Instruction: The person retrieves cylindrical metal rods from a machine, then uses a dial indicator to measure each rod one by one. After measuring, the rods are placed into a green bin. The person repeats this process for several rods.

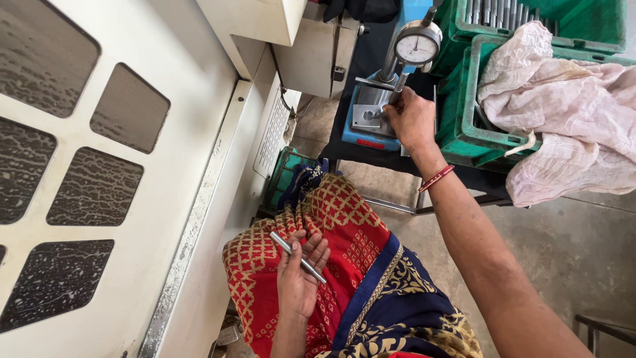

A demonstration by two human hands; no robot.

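Your right fingers [396, 109] are pinched closed on a thin metal pin at the anvil of the dial gauge stand [374, 116], holding it under the gauge's spindle; most of the pin is hidden by your right hand [412, 122], so how it sits on the anvil cannot be told. Your left fingers [311, 248] are curled loosely around a second steel rod [297, 256], which lies slantwise across your left hand [298, 278] above your lap, well apart from the gauge. The round dial [417, 46] stands just above your right hand, facing you. This looks like the measuring step: one piece under check, the next one waiting in your other hand. The next move calls, I judge, for keeping the piece steady and square under the spindle while you read the needle, then sorting it before the waiting rod goes in. Right of the stand, on the dark desk [358, 156], a green crate [474, 136] holds a pale pink cloth [563, 109], and a second crate [596, 26] behind it holds more rods [493, 12]. A white machine panel [172, 172] fills your left side.
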